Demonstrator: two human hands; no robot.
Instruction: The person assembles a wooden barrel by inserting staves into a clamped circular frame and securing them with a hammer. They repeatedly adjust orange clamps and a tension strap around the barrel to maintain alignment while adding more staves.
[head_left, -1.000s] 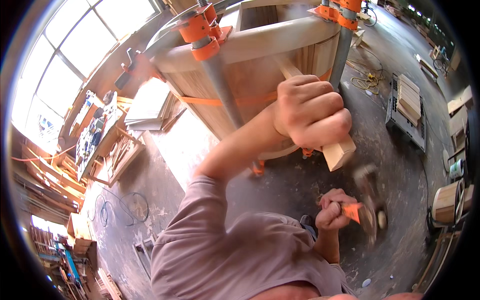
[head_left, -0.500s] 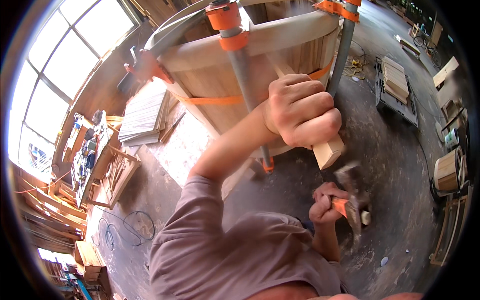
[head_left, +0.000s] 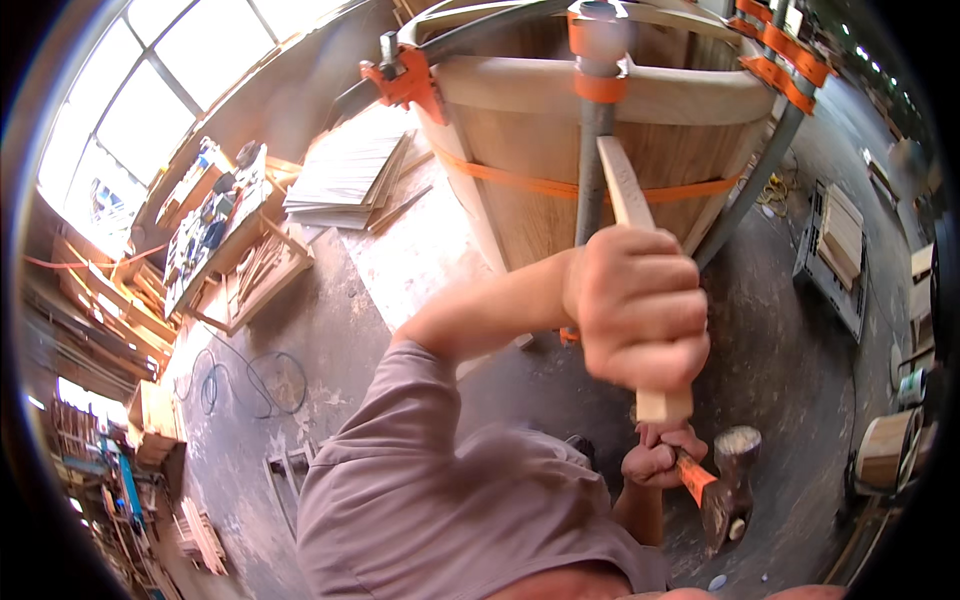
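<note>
My left hand (head_left: 645, 305) is closed around a squared wooden stick (head_left: 625, 185), whose far end slants up toward the side of a wooden tub (head_left: 530, 220). Whether that end touches the tub I cannot tell. Below it, my right hand (head_left: 655, 462) grips the orange handle of a heavy steel hammer (head_left: 728, 495), its head just right of the stick's near end. The tub has upright staves, a pale top rim (head_left: 690, 95) and an orange band (head_left: 510, 177) around its wall. A grey pipe clamp (head_left: 593, 150) with orange fittings stands against its near side.
More orange clamps (head_left: 405, 80) sit at the tub's left and right (head_left: 785, 65) corners. Thin boards (head_left: 345, 170) lie stacked to its left, beside a cluttered workbench (head_left: 230, 240). A cable (head_left: 215, 385) lies on the floor. A dark platform (head_left: 830, 260) with boards stands at right.
The view has shifted, so the tub and clamps appear farther right. My left hand with the stick sits lower in view. The blurred hammer is now sharper and closer below the stick.
</note>
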